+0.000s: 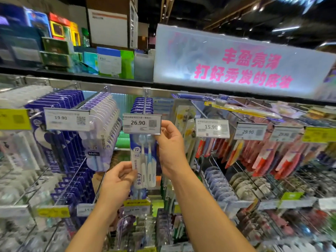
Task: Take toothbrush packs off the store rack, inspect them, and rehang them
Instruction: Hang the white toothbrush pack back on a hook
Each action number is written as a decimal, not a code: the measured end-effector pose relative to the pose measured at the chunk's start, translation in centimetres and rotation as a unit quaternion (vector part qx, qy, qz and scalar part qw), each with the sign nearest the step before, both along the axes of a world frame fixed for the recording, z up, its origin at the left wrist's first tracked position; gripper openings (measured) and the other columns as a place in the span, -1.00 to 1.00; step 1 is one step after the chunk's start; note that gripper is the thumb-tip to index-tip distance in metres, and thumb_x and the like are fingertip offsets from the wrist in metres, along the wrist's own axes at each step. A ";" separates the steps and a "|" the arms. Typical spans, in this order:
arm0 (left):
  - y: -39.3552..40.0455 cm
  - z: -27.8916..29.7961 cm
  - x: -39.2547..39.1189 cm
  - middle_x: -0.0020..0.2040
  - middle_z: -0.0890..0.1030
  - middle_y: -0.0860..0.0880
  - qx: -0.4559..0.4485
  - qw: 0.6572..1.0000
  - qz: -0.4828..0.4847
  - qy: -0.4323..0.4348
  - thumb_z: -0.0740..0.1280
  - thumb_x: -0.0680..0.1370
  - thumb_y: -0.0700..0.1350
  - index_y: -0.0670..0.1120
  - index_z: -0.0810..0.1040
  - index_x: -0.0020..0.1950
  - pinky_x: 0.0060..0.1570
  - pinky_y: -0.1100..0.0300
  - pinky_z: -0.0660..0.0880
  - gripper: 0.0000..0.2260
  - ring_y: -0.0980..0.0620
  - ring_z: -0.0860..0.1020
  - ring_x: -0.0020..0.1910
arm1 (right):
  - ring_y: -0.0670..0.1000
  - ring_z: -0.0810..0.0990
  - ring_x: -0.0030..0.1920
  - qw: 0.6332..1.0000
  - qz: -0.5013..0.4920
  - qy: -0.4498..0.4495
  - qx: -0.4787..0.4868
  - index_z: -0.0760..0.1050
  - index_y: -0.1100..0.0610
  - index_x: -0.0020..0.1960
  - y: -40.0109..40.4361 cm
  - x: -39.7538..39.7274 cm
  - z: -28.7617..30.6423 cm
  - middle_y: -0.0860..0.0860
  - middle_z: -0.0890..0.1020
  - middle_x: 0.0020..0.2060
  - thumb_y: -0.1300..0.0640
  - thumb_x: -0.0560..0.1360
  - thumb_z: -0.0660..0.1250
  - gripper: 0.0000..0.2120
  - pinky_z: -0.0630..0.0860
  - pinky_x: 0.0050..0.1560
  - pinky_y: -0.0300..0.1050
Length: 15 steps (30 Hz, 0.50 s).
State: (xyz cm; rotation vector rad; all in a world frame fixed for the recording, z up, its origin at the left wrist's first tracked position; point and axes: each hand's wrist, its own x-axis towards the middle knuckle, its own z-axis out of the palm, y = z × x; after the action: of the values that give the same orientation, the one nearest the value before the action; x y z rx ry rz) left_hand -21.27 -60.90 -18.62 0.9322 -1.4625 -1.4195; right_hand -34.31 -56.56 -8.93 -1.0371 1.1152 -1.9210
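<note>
glossy clear plastic toothbrush pack (143, 160), shiny metal rack hooks (145, 102), paper price tag (141, 124)

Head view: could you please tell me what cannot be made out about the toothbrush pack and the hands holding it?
- Toothbrush pack: its top and hang hole are hidden behind the 26.90 price tag, so whether it sits on the hook cannot be told.
- Right hand: its fingertips go behind the tag and pack edge.
- Left hand: it pinches the pack's lower left edge.
- Pack's small print: blurred, too small.
</note>
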 end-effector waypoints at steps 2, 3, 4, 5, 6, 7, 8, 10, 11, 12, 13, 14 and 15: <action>-0.2 -0.2 -0.2 0.01 0.73 -0.06 0.001 1.000 0.003 -0.004 0.32 0.63 -0.32 -0.06 0.65 0.06 0.03 0.07 0.62 -0.81 -0.07 0.68 0.07 | 0.12 0.70 0.01 1.000 -0.001 0.028 0.000 0.58 0.09 0.00 -0.1 0.1 0.1 0.08 0.72 -0.04 0.30 0.55 0.41 -0.87 0.67 0.02 0.08; -0.4 -0.3 -0.3 0.01 0.73 -0.07 0.003 1.000 0.002 -0.005 0.32 0.63 -0.31 -0.07 0.65 0.07 0.06 0.02 0.63 -0.81 -0.09 0.68 0.07 | 0.13 0.70 0.03 1.000 -0.005 0.030 -0.001 0.58 0.09 0.01 -0.2 0.1 0.1 0.09 0.72 -0.03 0.31 0.55 0.41 -0.86 0.67 0.04 0.09; -0.5 -0.3 -0.4 0.01 0.73 -0.08 0.006 1.000 -0.001 -0.003 0.31 0.63 -0.31 -0.07 0.65 0.08 0.06 -0.02 0.63 -0.81 -0.11 0.69 0.07 | 0.15 0.70 0.04 1.000 -0.008 0.025 0.000 0.59 0.09 0.01 -0.3 0.0 0.1 0.10 0.72 -0.01 0.30 0.55 0.41 -0.86 0.68 0.02 0.09; -0.5 -0.3 -0.4 0.00 0.74 -0.08 0.008 1.000 -0.006 0.001 0.31 0.63 -0.31 -0.07 0.66 0.08 0.02 -0.02 0.64 -0.81 -0.12 0.70 0.05 | 0.17 0.70 0.05 1.000 -0.008 0.015 0.003 0.61 0.08 0.01 -0.3 -0.1 0.2 0.11 0.73 -0.01 0.30 0.56 0.40 -0.87 0.69 -0.01 0.07; -0.5 -0.3 -0.5 -0.02 0.75 -0.08 0.007 1.000 -0.009 0.004 0.31 0.63 -0.31 -0.07 0.66 0.07 -0.02 0.00 0.63 -0.80 -0.12 0.70 0.04 | 0.18 0.71 0.05 1.000 -0.007 0.008 0.006 0.62 0.07 0.01 -0.4 -0.1 0.2 0.13 0.73 0.00 0.28 0.57 0.39 -0.87 0.70 -0.04 0.04; -0.5 -0.3 -0.5 -0.03 0.75 -0.07 0.004 1.000 -0.010 0.002 0.31 0.63 -0.31 -0.05 0.67 0.06 -0.05 0.02 0.61 -0.80 -0.12 0.70 0.02 | 0.18 0.71 0.04 1.000 -0.006 0.005 0.008 0.63 0.07 0.01 -0.4 -0.2 0.2 0.15 0.73 0.01 0.27 0.58 0.39 -0.88 0.70 -0.06 0.03; -0.5 -0.2 -0.6 -0.04 0.75 -0.05 0.000 1.000 -0.010 -0.002 0.32 0.63 -0.30 -0.03 0.67 0.05 -0.07 0.03 0.60 -0.79 -0.12 0.70 0.01 | 0.18 0.72 0.03 1.000 -0.005 0.007 0.011 0.64 0.07 0.02 -0.5 -0.3 0.3 0.16 0.74 0.02 0.25 0.58 0.38 -0.88 0.70 -0.06 0.04; -0.4 -0.1 -0.7 -0.05 0.75 -0.01 0.000 1.000 -0.010 -0.007 0.33 0.62 -0.29 -0.01 0.68 0.04 -0.06 0.02 0.61 -0.79 -0.10 0.70 0.01 | 0.16 0.73 -0.01 1.000 -0.006 0.018 0.016 0.66 0.07 0.03 -0.7 -0.5 0.3 0.16 0.74 0.01 0.24 0.59 0.38 -0.89 0.70 -0.09 0.04; -0.5 -0.1 -0.7 -0.05 0.75 -0.01 0.001 1.000 -0.009 -0.009 0.33 0.62 -0.29 -0.01 0.68 0.03 -0.02 -0.02 0.62 -0.79 -0.09 0.70 0.02 | 0.15 0.73 -0.01 0.999 -0.008 0.026 0.020 0.66 0.08 0.04 -0.8 -0.6 0.3 0.15 0.75 0.00 0.23 0.59 0.39 -0.90 0.70 -0.09 0.04; -0.6 0.0 -0.7 -0.04 0.75 -0.01 0.001 1.000 -0.008 -0.010 0.33 0.62 -0.30 0.00 0.68 0.03 0.04 -0.08 0.63 -0.78 -0.09 0.70 0.03 | 0.15 0.74 0.00 0.999 -0.011 0.033 0.025 0.66 0.10 0.06 -0.9 -0.6 0.4 0.14 0.75 0.00 0.22 0.58 0.40 -0.90 0.70 -0.08 0.05; -0.7 -0.1 -0.6 -0.03 0.75 -0.02 0.001 1.000 -0.006 -0.010 0.33 0.62 -0.30 0.01 0.68 0.03 0.09 -0.13 0.62 -0.77 -0.10 0.69 0.04 | 0.17 0.74 0.01 0.999 -0.014 0.040 0.032 0.66 0.11 0.08 -1.0 -0.6 0.4 0.13 0.75 0.00 0.21 0.58 0.40 -0.89 0.69 -0.06 0.07; -0.8 0.0 -0.6 -0.03 0.75 -0.03 0.002 1.000 -0.005 -0.010 0.32 0.63 -0.29 0.00 0.68 0.04 0.12 -0.16 0.62 -0.78 -0.10 0.69 0.05 | 0.17 0.74 0.02 0.998 -0.018 0.046 0.038 0.66 0.11 0.10 -1.2 -0.7 0.3 0.12 0.76 0.00 0.20 0.59 0.39 -0.88 0.69 -0.06 0.07; -0.9 0.0 -0.5 -0.02 0.74 -0.04 0.003 1.000 -0.004 -0.010 0.32 0.63 -0.28 -0.01 0.68 0.05 0.12 -0.17 0.61 -0.79 -0.11 0.69 0.05 | 0.15 0.75 0.02 0.997 -0.023 0.054 0.042 0.66 0.11 0.11 -1.3 -0.7 0.3 0.09 0.76 -0.01 0.20 0.59 0.39 -0.87 0.69 -0.09 0.05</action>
State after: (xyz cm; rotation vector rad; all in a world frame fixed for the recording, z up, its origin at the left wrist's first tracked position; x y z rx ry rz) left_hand -21.75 -61.77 -18.61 0.9479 -1.4787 -1.4241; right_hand -35.00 -57.84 -8.67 -1.0878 1.2782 -1.8562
